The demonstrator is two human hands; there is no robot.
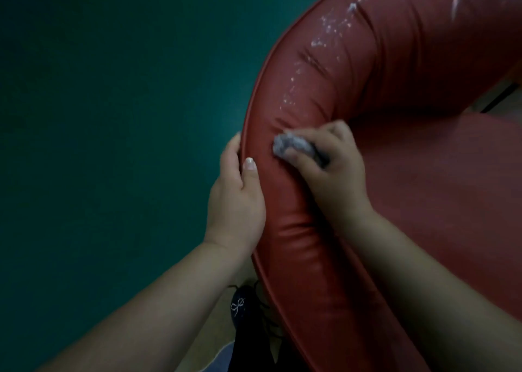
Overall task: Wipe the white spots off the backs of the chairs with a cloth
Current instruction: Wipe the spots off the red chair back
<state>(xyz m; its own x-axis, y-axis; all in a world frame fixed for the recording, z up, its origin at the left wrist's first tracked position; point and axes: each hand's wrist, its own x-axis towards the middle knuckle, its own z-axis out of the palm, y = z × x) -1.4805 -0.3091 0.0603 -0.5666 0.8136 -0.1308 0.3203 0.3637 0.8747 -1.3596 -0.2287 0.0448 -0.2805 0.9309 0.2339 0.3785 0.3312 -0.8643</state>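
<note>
Head view, looking down: big teal wall [113,117] fills the left side. Red padded chair back [353,89] curves from top right down to bottom centre, w/ the seat [437,188] to its right. White spots [319,43] run along the upper part of the back, from just above the hands up to the top right; the stretch near the hands and below looks clean, so I'd judge maybe a third done on this chair. Left hand [237,190] grips the outer edge of the back, thumb on top, steadying it. Right hand [327,168] is clenched round a small grey cloth [293,145], wadded and pressed onto the back. Dark shoe [240,303] shows below. To do it well: keep the left hand bracing, press firmly, short rubs working up into the creases, and refold the cloth to a clean face, since spots could smear otherwise.
</note>
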